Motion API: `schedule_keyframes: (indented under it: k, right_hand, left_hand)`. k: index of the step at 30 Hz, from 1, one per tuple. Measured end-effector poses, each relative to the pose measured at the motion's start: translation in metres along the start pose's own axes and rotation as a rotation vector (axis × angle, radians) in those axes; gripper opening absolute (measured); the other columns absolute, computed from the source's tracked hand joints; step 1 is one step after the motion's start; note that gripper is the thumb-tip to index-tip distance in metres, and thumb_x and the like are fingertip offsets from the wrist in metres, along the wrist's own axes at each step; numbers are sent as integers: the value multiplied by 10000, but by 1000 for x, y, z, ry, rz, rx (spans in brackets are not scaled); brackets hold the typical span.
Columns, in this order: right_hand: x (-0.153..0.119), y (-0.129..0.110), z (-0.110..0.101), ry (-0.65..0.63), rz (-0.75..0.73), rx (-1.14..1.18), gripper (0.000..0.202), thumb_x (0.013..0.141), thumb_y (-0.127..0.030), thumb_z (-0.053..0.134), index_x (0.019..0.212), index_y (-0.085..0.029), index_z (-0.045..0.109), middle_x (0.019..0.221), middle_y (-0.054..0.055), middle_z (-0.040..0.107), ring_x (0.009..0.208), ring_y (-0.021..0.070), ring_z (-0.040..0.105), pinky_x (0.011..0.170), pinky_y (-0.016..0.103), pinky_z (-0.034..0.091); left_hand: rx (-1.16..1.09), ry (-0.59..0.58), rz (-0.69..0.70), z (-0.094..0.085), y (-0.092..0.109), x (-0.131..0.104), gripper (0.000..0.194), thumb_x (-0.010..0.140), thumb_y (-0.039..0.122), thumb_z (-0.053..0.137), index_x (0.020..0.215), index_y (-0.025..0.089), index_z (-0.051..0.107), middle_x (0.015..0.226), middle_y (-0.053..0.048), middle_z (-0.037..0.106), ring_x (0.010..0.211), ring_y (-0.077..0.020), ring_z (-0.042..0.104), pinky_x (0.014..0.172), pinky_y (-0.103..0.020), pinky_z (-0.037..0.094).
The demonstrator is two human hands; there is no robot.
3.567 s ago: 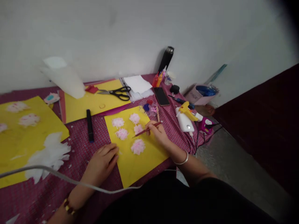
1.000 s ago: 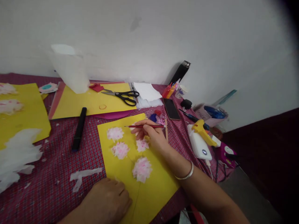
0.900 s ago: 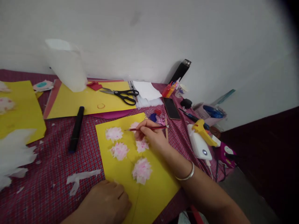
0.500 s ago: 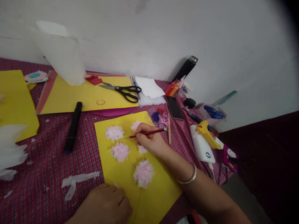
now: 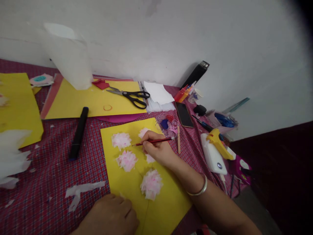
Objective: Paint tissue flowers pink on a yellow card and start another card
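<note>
My right hand pinches a dark red pencil, its point low over a yellow sheet. On that sheet are several pink-and-white tissue-paper flowers, some partly behind my right hand. The pencil tip is between the upper-left flower and the one below it. Thin drawn lines run from the flowers down the sheet. My left hand rests at the sheet's lower left edge, fingers curled under and fingertips hidden.
Left of the sheet lie a black marker and torn white paper strips. Behind are scissors on more yellow paper. To the right are a wooden stick, a phone, a white power bank and a yellow glue gun.
The view has shifted slightly, so everything sits a little further right. My right hand keeps the pencil near the same flowers; my left hand stays at the sheet's edge.
</note>
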State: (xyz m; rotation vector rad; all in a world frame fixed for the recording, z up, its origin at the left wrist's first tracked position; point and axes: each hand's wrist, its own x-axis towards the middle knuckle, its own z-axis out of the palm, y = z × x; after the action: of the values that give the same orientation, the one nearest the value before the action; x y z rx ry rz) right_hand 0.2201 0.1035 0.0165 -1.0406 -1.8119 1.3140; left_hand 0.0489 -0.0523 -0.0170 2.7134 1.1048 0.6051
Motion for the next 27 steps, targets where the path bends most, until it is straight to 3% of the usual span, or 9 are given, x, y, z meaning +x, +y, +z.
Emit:
schedule_keyframes:
  k: [11,16,21,27]
  right_hand:
    - [1,-2,4,61,0,0,70,786,-176,493,733,-202,531,658,-24,545,598,111,487,549,235,358]
    - [1,-2,5,82,9,-34,61,789,-188,503,742,-201,539,660,-23,551,593,110,475,540,233,344]
    - [1,-2,4,84,11,-56,61,789,-192,505,736,-205,533,663,-22,553,597,111,471,539,231,346]
    - [1,-1,4,84,6,-44,52,791,-197,507,746,-205,534,663,-21,555,610,116,486,550,232,361]
  left_hand:
    - [-35,64,15,3,-2,1,191,811,136,573,662,243,519,598,71,595,510,-144,503,513,-315,300]
    - [-37,49,-4,0,-1,2,171,792,138,603,671,237,533,610,66,599,522,-139,509,519,-307,309]
    - [-43,-38,-20,-1,0,-1,150,775,137,620,695,244,554,645,65,620,555,-151,539,536,-308,332]
    - [-40,-12,-10,0,-1,-1,167,769,114,613,685,241,545,632,66,615,543,-139,527,531,-302,332]
